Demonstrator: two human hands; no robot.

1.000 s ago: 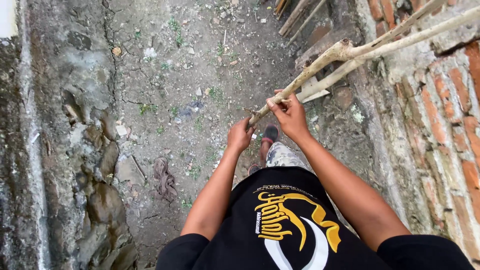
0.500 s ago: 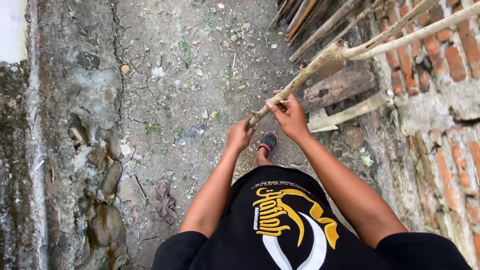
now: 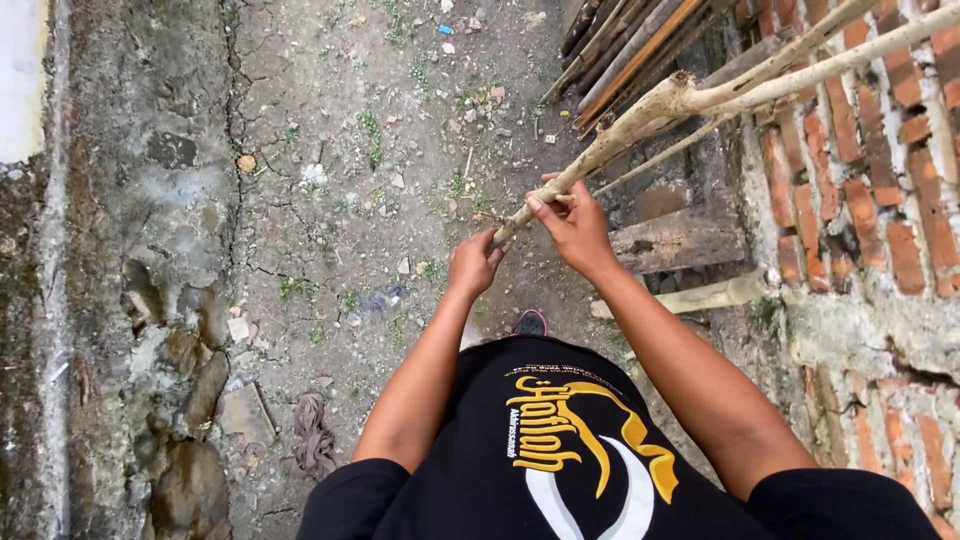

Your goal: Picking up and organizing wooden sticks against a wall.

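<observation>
Right now your left hand [image 3: 475, 265] and right hand [image 3: 578, 228] are both clamped around the near end of a pale forked branch [image 3: 640, 115], which angles up toward the brick wall [image 3: 880, 200]. Keep both grips firm and steer its far end clear of the stacked poles [image 3: 620, 40].

Brick wall [image 3: 860, 190] rt, rag [image 3: 312, 435] on cracked dirt ground [image 3: 330, 230].

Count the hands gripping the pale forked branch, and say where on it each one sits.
2. The left hand grips the branch at its lower tip; the right hand grips just above it, nearer the fork. None appear hidden.
</observation>
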